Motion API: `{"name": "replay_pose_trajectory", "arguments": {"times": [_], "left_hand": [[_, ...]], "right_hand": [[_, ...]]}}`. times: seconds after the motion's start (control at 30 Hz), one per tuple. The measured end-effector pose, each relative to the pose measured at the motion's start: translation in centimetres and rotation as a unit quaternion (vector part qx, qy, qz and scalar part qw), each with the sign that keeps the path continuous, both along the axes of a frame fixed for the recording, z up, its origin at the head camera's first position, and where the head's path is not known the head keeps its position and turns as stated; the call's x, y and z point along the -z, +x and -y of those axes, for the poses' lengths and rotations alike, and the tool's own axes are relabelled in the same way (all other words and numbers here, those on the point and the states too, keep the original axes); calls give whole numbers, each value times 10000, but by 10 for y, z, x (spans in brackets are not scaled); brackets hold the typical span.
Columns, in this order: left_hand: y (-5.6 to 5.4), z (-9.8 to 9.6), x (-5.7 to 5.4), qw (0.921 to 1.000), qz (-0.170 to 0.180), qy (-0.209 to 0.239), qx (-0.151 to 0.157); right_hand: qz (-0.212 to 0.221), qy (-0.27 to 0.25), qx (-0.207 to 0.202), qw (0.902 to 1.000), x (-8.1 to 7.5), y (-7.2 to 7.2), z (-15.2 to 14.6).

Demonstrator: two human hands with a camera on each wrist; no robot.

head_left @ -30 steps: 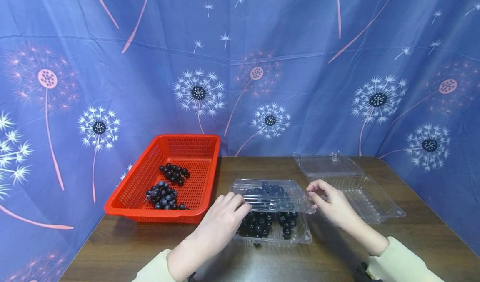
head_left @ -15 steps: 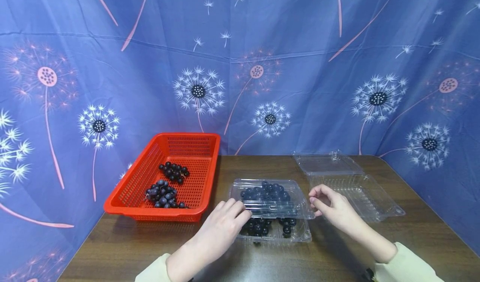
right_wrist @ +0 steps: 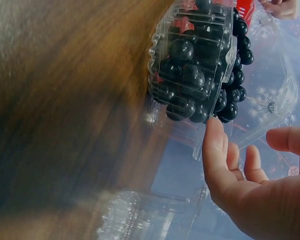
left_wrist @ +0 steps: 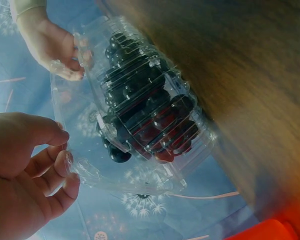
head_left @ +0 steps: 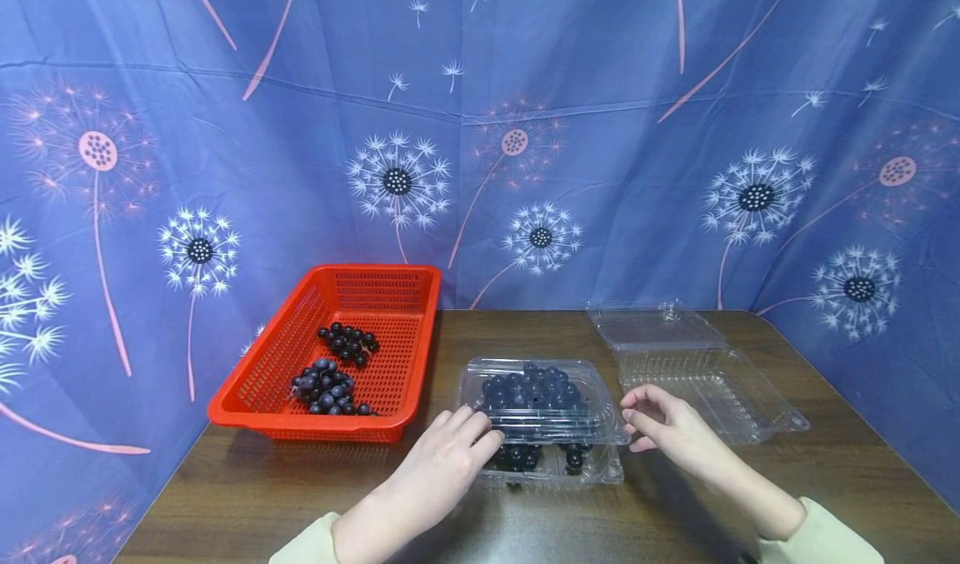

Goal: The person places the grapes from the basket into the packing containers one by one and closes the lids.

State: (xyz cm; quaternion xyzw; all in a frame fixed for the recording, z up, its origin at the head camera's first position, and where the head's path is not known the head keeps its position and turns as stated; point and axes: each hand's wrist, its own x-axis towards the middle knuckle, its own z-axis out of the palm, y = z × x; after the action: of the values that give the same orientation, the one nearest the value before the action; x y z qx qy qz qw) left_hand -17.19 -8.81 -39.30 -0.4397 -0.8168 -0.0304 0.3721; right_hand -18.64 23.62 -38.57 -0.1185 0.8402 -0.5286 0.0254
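A clear plastic clamshell container [head_left: 609, 469] sits at the table's middle, its hinged lid [head_left: 525, 426] tilted partway down over the base. Dark grapes [head_left: 517, 457] lie inside in the head view; their rounded shapes [left_wrist: 140, 100] also show through the ribbed wall in the left wrist view. My left hand [head_left: 442, 460] pinches the lid's left front edge between thumb and fingers. At the right side, my right hand [head_left: 671, 431] has its fingers loosely bent beside the lid's corner. In the right wrist view its index fingertip [right_wrist: 215, 127] meets the base's rim, with the thumb apart.
A red plastic basket [head_left: 426, 339] stands on the left with two bunches of dark grapes [head_left: 326, 387] in it. Behind my right hand lies a second clear clamshell [head_left: 738, 389], opened flat. A blue dandelion-print cloth [head_left: 480, 64] hangs behind the wooden table [head_left: 247, 497].
The lid's front edge has come down toward the base, covering more of the grapes. My left hand stays on its edge, while my right hand has shifted slightly down and right.
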Motion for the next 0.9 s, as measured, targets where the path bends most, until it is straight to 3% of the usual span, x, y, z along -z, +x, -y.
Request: {"name": "replay_pose_trajectory", "arguments": {"times": [0.3,0.53,0.73,0.9], "left_hand": [[1,1,3,9999,122,-74,20],[2,1,5,9998,37,-169,36],[2,1,6,9998,35,-187,61],[2,1,7,9997,2,-248,69]], "right_hand": [[1010,-696,-425,9915,3,9,-3],[1515,-1054,-701,9803,2,12,-3],[1984,-1344,-934,9664,5,13,-4],[2315,-1769,-1182,9493,8,11,-6]]}}
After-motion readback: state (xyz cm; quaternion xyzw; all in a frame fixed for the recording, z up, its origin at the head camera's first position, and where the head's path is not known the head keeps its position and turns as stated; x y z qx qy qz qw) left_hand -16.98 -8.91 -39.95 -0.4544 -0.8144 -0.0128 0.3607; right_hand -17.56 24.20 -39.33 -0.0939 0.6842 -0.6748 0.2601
